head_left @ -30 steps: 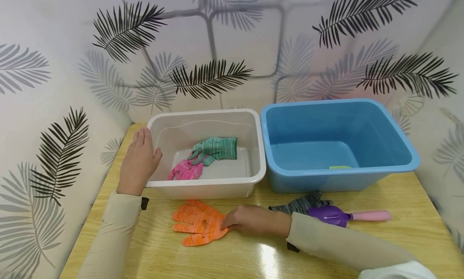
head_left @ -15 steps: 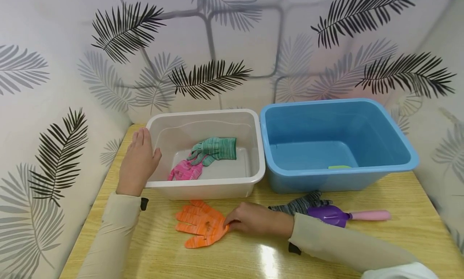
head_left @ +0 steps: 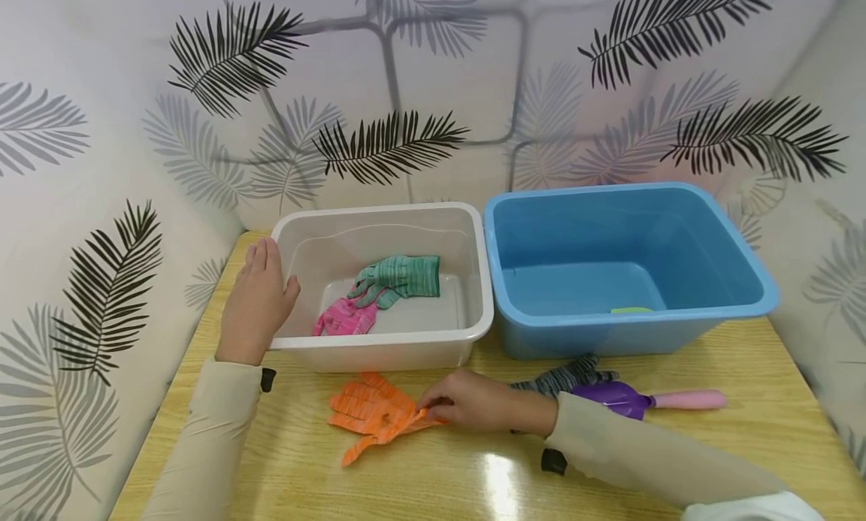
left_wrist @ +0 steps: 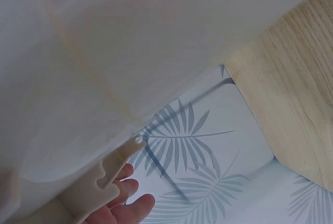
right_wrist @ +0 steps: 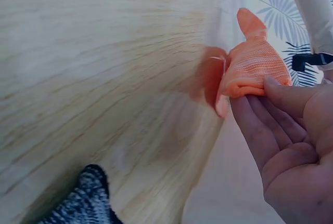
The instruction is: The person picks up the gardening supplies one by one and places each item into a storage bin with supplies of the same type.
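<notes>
An orange knitted glove (head_left: 379,412) lies partly on the table in front of the white bin (head_left: 379,342), its cuff lifted. My right hand (head_left: 467,402) pinches that cuff between thumb and fingers; in the right wrist view the folded orange cuff (right_wrist: 257,68) shows between the thumb and fingertips. My left hand (head_left: 255,303) rests on the left rim of the white bin, fingers fairly straight. From below, the left wrist view shows the fingers (left_wrist: 132,208) just beyond the bin's rim. Inside the bin lie a green glove (head_left: 406,275) and a pink glove (head_left: 346,317).
A blue bin (head_left: 575,280) stands right of the white one, a lime-green item (head_left: 631,310) on its floor. Before it lie a dark grey glove (head_left: 564,377) and a purple scoop (head_left: 616,398) with a pink handle (head_left: 690,399). A leaf-patterned wall closes off the back.
My right hand has raised the orange glove's cuff off the table and moved slightly up and right. The glove has folded. The left hand has stayed on the bin rim.
</notes>
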The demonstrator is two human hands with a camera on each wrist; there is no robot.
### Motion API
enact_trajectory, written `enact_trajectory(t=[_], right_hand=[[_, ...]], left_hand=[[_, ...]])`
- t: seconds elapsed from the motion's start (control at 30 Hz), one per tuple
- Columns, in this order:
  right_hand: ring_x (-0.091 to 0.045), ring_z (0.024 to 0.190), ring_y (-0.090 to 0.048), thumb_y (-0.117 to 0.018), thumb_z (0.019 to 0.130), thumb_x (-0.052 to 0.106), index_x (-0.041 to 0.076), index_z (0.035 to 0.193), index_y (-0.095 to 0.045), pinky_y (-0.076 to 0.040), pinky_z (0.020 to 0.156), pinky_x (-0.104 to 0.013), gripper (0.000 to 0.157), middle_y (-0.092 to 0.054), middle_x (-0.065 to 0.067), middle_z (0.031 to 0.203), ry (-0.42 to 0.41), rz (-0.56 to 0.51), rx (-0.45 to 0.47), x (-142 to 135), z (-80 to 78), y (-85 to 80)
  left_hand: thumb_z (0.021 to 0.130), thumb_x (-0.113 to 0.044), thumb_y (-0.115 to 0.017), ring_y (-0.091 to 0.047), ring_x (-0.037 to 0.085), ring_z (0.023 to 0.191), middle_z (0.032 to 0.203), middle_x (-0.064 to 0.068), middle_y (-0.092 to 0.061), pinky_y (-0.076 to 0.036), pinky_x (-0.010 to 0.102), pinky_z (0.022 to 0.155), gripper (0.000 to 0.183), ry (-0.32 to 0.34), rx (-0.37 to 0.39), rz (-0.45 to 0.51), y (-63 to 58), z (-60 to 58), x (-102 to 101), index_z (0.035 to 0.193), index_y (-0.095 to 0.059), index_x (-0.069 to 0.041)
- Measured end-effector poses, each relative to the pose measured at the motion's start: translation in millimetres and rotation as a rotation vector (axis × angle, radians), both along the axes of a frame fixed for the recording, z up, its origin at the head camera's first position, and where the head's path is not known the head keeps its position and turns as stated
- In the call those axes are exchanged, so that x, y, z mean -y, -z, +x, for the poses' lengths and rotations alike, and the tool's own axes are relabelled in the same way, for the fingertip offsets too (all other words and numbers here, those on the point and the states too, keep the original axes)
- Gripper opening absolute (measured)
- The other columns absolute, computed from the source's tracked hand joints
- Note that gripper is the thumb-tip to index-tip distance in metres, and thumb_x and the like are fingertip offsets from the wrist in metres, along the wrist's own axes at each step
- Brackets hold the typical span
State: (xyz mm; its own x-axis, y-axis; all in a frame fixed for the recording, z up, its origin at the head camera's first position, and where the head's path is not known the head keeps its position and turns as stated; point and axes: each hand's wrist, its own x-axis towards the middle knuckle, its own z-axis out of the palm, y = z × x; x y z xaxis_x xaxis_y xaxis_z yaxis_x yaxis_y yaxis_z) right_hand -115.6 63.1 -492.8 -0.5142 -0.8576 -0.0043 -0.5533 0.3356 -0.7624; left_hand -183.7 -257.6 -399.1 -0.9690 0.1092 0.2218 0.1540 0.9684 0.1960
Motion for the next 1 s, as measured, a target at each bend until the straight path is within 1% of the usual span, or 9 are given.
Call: enact_trajectory(t=[0.13, 0.3, 0.4, 0.47, 0.53, 0.63, 0.87, 0.93, 1.0], right_hand=[[0.003, 0.072, -0.056, -0.061, 0.090, 0.017, 0.011, 0.107, -0.070, -0.048, 0.063, -0.016, 0.021, -0.068, 0.007, 0.096, 0.009, -0.031, 0.066, -1, -0.4, -6.1], [0.001, 0.063, -0.052, -0.062, 0.089, 0.015, 0.012, 0.104, -0.071, -0.046, 0.056, -0.017, 0.018, -0.069, 0.006, 0.088, 0.039, -0.056, 0.158, -1, -0.1, -14.3], [-0.001, 0.060, -0.052, -0.063, 0.087, 0.014, 0.011, 0.102, -0.072, -0.047, 0.054, -0.018, 0.017, -0.069, 0.007, 0.083, 0.063, -0.072, 0.208, 0, 1.1, -19.5], [-0.002, 0.061, -0.055, -0.064, 0.087, 0.014, 0.009, 0.100, -0.072, -0.051, 0.056, -0.022, 0.016, -0.069, 0.007, 0.080, 0.081, -0.084, 0.252, -1, 2.6, -23.0], [-0.005, 0.062, -0.059, -0.064, 0.087, 0.013, 0.008, 0.099, -0.072, -0.054, 0.060, -0.030, 0.015, -0.068, 0.006, 0.078, 0.099, -0.094, 0.307, -1, 4.2, -26.9], [-0.007, 0.063, -0.062, -0.063, 0.087, 0.012, 0.008, 0.098, -0.072, -0.055, 0.062, -0.037, 0.014, -0.068, 0.003, 0.075, 0.119, -0.115, 0.381, -2, 6.2, -32.4], [-0.015, 0.065, -0.064, -0.063, 0.087, 0.008, 0.004, 0.098, -0.071, -0.055, 0.059, -0.029, 0.014, -0.069, -0.001, 0.079, 0.120, -0.156, 0.449, -3, 7.4, -46.4], [-0.017, 0.067, -0.065, -0.064, 0.087, 0.007, 0.004, 0.098, -0.071, -0.055, 0.060, -0.029, 0.014, -0.070, -0.001, 0.080, 0.123, -0.161, 0.459, -4, 7.1, -50.2], [-0.017, 0.069, -0.066, -0.064, 0.086, 0.007, 0.005, 0.098, -0.071, -0.056, 0.062, -0.034, 0.013, -0.070, -0.001, 0.080, 0.128, -0.163, 0.467, -4, 6.7, -53.6]], left_hand=[[0.092, -0.016, -0.050, -0.022, 0.046, 0.132, 0.142, 0.035, -0.024, -0.024, 0.056, 0.104, 0.065, 0.001, -0.001, -0.003, 0.4, -0.9, 1, 0.139, -0.020, 0.017], [0.093, -0.017, -0.050, -0.023, 0.046, 0.132, 0.142, 0.035, -0.024, -0.024, 0.056, 0.104, 0.065, 0.003, -0.008, -0.006, 1.2, -1.7, 1, 0.139, -0.020, 0.017], [0.092, -0.017, -0.050, -0.023, 0.046, 0.132, 0.142, 0.035, -0.025, -0.025, 0.056, 0.104, 0.065, 0.005, -0.013, -0.008, 1.7, -1.9, 1, 0.138, -0.021, 0.018], [0.092, -0.017, -0.051, -0.023, 0.046, 0.132, 0.141, 0.036, -0.025, -0.025, 0.056, 0.104, 0.065, 0.005, -0.013, -0.008, 1.9, -1.7, 1, 0.138, -0.021, 0.018], [0.092, -0.017, -0.051, -0.023, 0.047, 0.132, 0.142, 0.036, -0.024, -0.024, 0.056, 0.104, 0.065, 0.005, -0.008, -0.007, 2.6, -1.9, 1, 0.138, -0.020, 0.018], [0.092, -0.017, -0.051, -0.022, 0.047, 0.132, 0.142, 0.036, -0.024, -0.023, 0.055, 0.105, 0.066, 0.002, 0.000, -0.007, 2.9, -2.2, 1, 0.138, -0.020, 0.018], [0.092, -0.018, -0.050, -0.021, 0.046, 0.133, 0.143, 0.035, -0.023, -0.023, 0.055, 0.105, 0.066, -0.001, -0.002, -0.006, 3.9, -2.6, 2, 0.138, -0.020, 0.018], [0.092, -0.018, -0.050, -0.022, 0.046, 0.132, 0.142, 0.035, -0.024, -0.023, 0.056, 0.105, 0.066, 0.000, -0.005, -0.005, 3.7, -2.4, 2, 0.138, -0.021, 0.018], [0.092, -0.017, -0.051, -0.022, 0.046, 0.132, 0.142, 0.035, -0.024, -0.024, 0.056, 0.104, 0.065, 0.002, -0.010, -0.006, 3.4, -2.0, 1, 0.138, -0.021, 0.018]])
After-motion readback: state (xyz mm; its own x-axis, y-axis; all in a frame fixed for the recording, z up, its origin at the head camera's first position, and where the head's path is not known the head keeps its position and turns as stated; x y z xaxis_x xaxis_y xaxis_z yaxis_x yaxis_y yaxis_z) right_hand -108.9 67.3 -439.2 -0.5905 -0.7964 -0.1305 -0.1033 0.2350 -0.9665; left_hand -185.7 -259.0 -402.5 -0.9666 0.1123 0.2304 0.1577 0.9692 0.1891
